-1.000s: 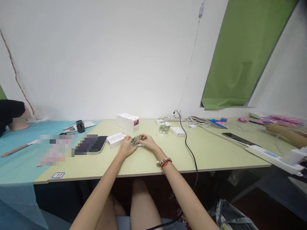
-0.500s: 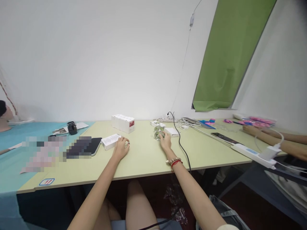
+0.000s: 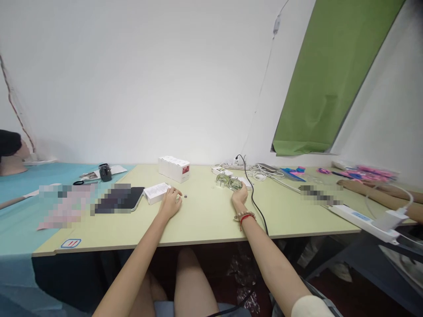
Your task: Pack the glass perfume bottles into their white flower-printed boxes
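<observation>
My left hand (image 3: 171,201) rests on the table with its fingers loosely spread, holding nothing. Its fingers lie against the right end of a small white box (image 3: 156,193) with fine print. A tiny dark piece (image 3: 185,196) lies just right of the fingertips. Wearing a beaded bracelet and a red cord, my right hand (image 3: 240,197) grips the edge of a round green coil (image 3: 235,183), which looks like wound cable. A second similar coil (image 3: 222,178) sits just left of it. Behind my right hand, a flat white box (image 3: 246,182) is partly hidden.
A longer white box (image 3: 173,169) stands at the back. A dark tablet-like device (image 3: 134,199) lies left. A black cable (image 3: 256,204) crosses the table beside my right hand. A power strip (image 3: 363,222) and another person's arms (image 3: 380,196) are at right.
The two green coils, bunched together before, now lie spread side by side, with my right hand moved rightward. The tiny dark piece now shows apart from my left fingertips. The view has shifted.
</observation>
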`<action>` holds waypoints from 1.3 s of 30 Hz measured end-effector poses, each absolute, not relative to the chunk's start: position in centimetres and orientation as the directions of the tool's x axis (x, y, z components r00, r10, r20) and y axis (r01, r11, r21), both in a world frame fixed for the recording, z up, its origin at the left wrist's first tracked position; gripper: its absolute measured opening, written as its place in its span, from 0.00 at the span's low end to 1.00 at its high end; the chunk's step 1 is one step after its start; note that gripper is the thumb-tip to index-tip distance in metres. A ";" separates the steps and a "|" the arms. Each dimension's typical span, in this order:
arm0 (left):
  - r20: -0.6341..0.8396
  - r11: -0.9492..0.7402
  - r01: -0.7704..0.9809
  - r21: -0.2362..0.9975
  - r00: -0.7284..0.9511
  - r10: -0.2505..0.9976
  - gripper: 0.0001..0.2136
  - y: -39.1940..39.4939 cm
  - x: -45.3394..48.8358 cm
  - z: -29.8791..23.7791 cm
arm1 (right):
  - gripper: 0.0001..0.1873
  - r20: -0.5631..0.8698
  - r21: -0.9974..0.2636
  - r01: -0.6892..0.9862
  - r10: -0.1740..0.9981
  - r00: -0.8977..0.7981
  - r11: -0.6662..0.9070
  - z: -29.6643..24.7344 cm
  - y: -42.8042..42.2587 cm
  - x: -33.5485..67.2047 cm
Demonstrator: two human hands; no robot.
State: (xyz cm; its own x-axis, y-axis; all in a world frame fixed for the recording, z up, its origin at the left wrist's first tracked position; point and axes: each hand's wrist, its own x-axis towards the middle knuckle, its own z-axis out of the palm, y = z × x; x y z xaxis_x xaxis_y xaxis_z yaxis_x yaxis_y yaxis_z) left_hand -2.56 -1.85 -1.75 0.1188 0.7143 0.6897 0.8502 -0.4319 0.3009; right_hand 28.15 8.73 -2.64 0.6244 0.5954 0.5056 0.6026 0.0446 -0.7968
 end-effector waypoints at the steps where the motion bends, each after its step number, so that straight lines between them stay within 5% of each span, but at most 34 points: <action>1: 0.687 -0.430 0.852 0.299 0.120 0.716 0.06 -1.8 -2.6 -1.8 | 0.25 0.503 -0.798 0.602 0.588 0.634 0.033 -2.6 8.8 28.1; 13: 0.669 -0.411 0.869 0.276 0.133 0.732 0.06 -1.4 -2.5 -1.8 | 0.27 0.540 -0.757 0.639 0.679 0.497 0.135 -1.6 6.8 26.7; 19: 0.686 -0.319 0.902 0.290 0.037 0.727 0.06 -1.5 -2.3 -1.6 | 0.15 0.602 -0.648 0.615 0.797 0.052 0.449 -1.1 4.3 18.3; 25: 0.729 -0.220 0.928 0.301 -0.075 0.680 0.06 -2.1 -2.5 -1.3 | 0.14 0.578 -0.611 0.485 0.771 -0.266 0.625 -2.4 3.4 8.7; 29: 0.740 -0.226 0.926 0.302 -0.078 0.668 0.05 -2.1 -2.7 -1.3 | 0.06 0.552 -0.649 0.483 0.800 -0.233 0.588 -3.2 4.4 8.4; 39: 0.721 -0.201 0.935 0.293 -0.079 0.688 0.06 -2.0 -2.7 -1.2 | 0.09 0.522 -0.761 0.513 0.844 0.122 0.396 -3.3 7.7 19.0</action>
State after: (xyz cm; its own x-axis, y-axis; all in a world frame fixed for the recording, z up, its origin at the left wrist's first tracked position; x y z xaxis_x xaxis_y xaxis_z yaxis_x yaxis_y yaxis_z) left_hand -2.66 -1.99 -1.25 -0.0786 0.6881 0.7214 0.9348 -0.2006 0.2932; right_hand 18.98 7.71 -3.26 0.1217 0.8443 0.5218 0.5135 0.3963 -0.7611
